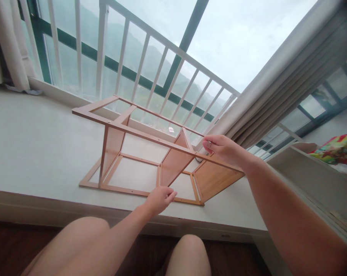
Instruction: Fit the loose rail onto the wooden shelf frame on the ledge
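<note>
A wooden shelf frame (pixel 130 132) lies on its side on the white window ledge, with several panels standing between its upper and lower side frames. My right hand (pixel 222 147) is closed in a pinch above the upper rail, near the right end. A small, shiny metal piece, possibly a screw (pixel 209 142), shows between its fingertips. My left hand (pixel 161 199) hangs in front of the lower rail, below the middle panel (pixel 176 163). Its fingers are curled together, and whatever they may hold is hidden. The end panel (pixel 219 176) slants at the right.
Behind the frame stand white window railings (pixel 144 65). Beige curtains (pixel 271 88) hang to the right and at the far left. The white ledge (pixel 41 145) ends at a front edge above my knees. A colourful bag (pixel 334 151) rests at the right on a white cabinet (pixel 302 180).
</note>
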The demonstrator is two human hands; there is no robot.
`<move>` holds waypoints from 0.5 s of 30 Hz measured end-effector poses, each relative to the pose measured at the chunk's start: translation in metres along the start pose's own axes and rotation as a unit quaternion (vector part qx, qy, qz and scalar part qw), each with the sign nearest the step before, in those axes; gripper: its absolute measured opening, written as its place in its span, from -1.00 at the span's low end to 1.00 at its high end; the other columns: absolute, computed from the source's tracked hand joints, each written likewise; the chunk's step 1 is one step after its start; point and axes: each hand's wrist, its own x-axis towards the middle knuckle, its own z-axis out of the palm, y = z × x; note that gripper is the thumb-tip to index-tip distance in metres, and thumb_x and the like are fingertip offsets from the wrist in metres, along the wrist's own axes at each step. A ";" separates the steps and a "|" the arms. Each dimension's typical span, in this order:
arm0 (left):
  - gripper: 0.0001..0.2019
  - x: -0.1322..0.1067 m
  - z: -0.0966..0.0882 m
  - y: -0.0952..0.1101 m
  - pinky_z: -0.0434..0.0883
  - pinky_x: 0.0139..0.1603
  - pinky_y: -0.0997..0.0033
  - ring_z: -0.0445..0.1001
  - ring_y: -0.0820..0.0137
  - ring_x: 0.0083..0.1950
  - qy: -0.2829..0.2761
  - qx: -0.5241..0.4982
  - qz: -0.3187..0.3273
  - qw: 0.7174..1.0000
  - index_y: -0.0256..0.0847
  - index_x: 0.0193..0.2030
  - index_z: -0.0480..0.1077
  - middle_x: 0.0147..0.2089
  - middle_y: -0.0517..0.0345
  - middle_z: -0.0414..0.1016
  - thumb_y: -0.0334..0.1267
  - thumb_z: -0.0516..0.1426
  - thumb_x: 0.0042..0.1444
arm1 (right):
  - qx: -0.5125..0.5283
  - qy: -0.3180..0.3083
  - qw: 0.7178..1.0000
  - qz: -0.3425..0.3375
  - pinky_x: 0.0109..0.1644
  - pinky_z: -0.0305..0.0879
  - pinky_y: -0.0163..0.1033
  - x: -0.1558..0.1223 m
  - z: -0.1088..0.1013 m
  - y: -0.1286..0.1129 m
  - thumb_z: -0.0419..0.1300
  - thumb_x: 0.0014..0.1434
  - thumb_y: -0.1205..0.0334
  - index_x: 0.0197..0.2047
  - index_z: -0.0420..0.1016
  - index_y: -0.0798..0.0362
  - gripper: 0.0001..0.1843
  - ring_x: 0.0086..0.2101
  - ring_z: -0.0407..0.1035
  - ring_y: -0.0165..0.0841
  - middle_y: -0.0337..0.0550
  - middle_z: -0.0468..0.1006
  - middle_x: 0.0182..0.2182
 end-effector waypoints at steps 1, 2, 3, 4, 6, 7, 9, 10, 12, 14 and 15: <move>-0.55 0.000 0.001 0.000 0.11 -0.43 0.47 0.29 0.44 -0.48 0.001 0.000 0.000 1.000 -0.21 -0.53 0.35 -0.59 0.19 0.35 -0.05 -0.10 0.28 | 0.003 0.001 1.000 -0.004 -0.38 0.02 -0.28 0.000 0.001 0.000 -0.04 0.31 -0.02 -0.49 0.23 0.04 -0.59 -0.50 0.08 -0.44 -0.32 0.21 -0.57; -0.55 0.000 0.001 -0.001 0.11 -0.43 0.47 0.29 0.44 -0.48 0.001 -0.001 0.000 1.000 -0.21 -0.53 0.35 -0.58 0.19 0.36 -0.04 -0.09 0.28 | 0.006 0.003 1.000 -0.009 -0.37 0.02 -0.28 0.000 0.002 0.000 -0.04 0.31 -0.02 -0.49 0.23 0.04 -0.59 -0.49 0.08 -0.44 -0.32 0.21 -0.56; -0.55 0.000 0.002 -0.001 0.11 -0.43 0.48 0.29 0.44 -0.48 0.001 -0.002 -0.001 1.000 -0.21 -0.53 0.34 -0.58 0.19 0.36 -0.04 -0.09 0.28 | 0.009 0.004 1.000 -0.013 -0.37 0.02 -0.28 0.000 0.003 0.000 -0.04 0.31 -0.02 -0.48 0.23 0.04 -0.60 -0.49 0.08 -0.43 -0.31 0.21 -0.56; -0.55 0.000 0.002 -0.002 0.11 -0.42 0.48 0.29 0.44 -0.48 0.000 -0.003 -0.001 1.000 -0.21 -0.53 0.34 -0.58 0.18 0.36 -0.03 -0.09 0.28 | 0.012 0.006 1.000 -0.018 -0.36 0.02 -0.28 0.000 0.004 0.000 -0.03 0.31 -0.01 -0.47 0.24 0.04 -0.61 -0.48 0.08 -0.43 -0.31 0.21 -0.55; -0.54 0.001 0.002 -0.002 0.11 -0.43 0.48 0.29 0.44 -0.48 -0.001 -0.004 -0.001 1.000 -0.21 -0.53 0.35 -0.57 0.18 0.36 -0.02 -0.09 0.28 | 0.018 0.008 0.999 -0.025 -0.35 0.03 -0.28 0.000 0.005 -0.002 -0.03 0.31 0.02 -0.46 0.24 0.03 -0.64 -0.47 0.09 -0.42 -0.31 0.22 -0.55; -0.54 0.001 0.003 -0.002 0.10 -0.43 0.48 0.29 0.44 -0.47 0.000 -0.004 0.000 1.000 -0.21 -0.53 0.35 -0.57 0.18 0.36 -0.02 -0.09 0.29 | 0.021 0.009 0.999 -0.028 -0.34 0.03 -0.28 0.000 0.005 -0.002 -0.02 0.31 0.03 -0.45 0.25 0.03 -0.65 -0.46 0.10 -0.42 -0.31 0.23 -0.54; -0.54 0.002 0.003 -0.002 0.09 -0.43 0.47 0.29 0.44 -0.47 0.001 -0.001 0.003 1.000 -0.21 -0.53 0.35 -0.55 0.18 0.37 -0.02 -0.10 0.29 | 0.025 0.012 0.999 -0.033 -0.33 0.04 -0.27 0.000 0.006 -0.003 -0.02 0.30 0.03 -0.45 0.26 0.03 -0.66 -0.46 0.10 -0.42 -0.30 0.24 -0.53; -0.54 0.002 0.003 -0.002 0.09 -0.43 0.47 0.30 0.44 -0.47 0.001 0.000 0.005 1.000 -0.21 -0.53 0.34 -0.54 0.18 0.37 -0.02 -0.10 0.29 | 0.028 0.014 0.999 -0.034 -0.33 0.04 -0.27 0.000 0.006 -0.003 -0.02 0.30 0.03 -0.45 0.26 0.03 -0.65 -0.46 0.09 -0.42 -0.30 0.24 -0.53; -0.53 0.003 0.004 -0.003 0.09 -0.42 0.47 0.30 0.45 -0.46 0.002 0.003 0.007 1.000 -0.21 -0.53 0.34 -0.53 0.18 0.38 -0.02 -0.10 0.29 | 0.025 0.015 0.999 -0.035 -0.33 0.04 -0.28 0.000 0.006 -0.002 -0.01 0.29 0.02 -0.44 0.26 0.03 -0.65 -0.46 0.07 -0.43 -0.31 0.23 -0.53; -0.53 0.003 0.006 -0.005 0.09 -0.42 0.47 0.30 0.45 -0.46 0.003 0.004 0.009 1.000 -0.22 -0.53 0.35 -0.52 0.17 0.39 -0.02 -0.10 0.30 | 0.004 0.011 0.999 -0.034 -0.34 0.02 -0.28 0.001 0.004 0.001 0.00 0.28 0.02 -0.44 0.26 0.04 -0.66 -0.47 0.06 -0.43 -0.32 0.20 -0.54; -0.53 0.004 0.007 -0.005 0.09 -0.42 0.47 0.30 0.45 -0.46 0.004 0.004 0.009 1.000 -0.22 -0.53 0.35 -0.52 0.17 0.39 -0.02 -0.10 0.30 | -0.013 0.009 0.999 -0.033 -0.35 0.01 -0.28 0.001 0.003 0.002 0.01 0.28 0.02 -0.44 0.26 0.04 -0.67 -0.47 0.06 -0.44 -0.32 0.19 -0.54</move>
